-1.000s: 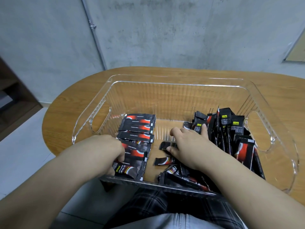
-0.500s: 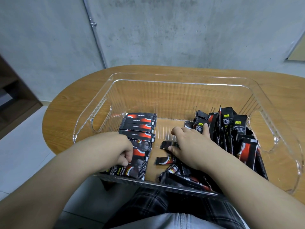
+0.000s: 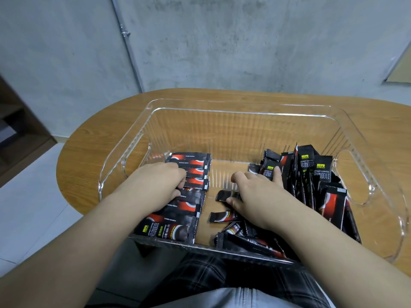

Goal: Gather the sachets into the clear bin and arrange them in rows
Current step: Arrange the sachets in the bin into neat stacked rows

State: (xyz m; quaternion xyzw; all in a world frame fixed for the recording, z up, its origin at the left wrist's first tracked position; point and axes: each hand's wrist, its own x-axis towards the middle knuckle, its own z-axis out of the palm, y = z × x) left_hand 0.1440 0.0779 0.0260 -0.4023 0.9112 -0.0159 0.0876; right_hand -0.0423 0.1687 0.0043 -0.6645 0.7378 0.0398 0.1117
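Head view: both hands (image 3: 160, 185) on sachets (image 3: 191, 172) inside bin (image 3: 222, 103).

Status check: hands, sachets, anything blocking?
Left hand on the flat row. Right hand in the loose pile, grip unclear. Clear bin unobstructed.

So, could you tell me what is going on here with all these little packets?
A person is sorting black coffee sachets inside a clear bin on a wooden table. The left hand rests on a neat overlapping row of sachets along the bin's left side, fingers curled at one of them. The right hand reaches into the loose pile on the right, touching a sachet near the middle. One row is laid; most sachets remain jumbled.
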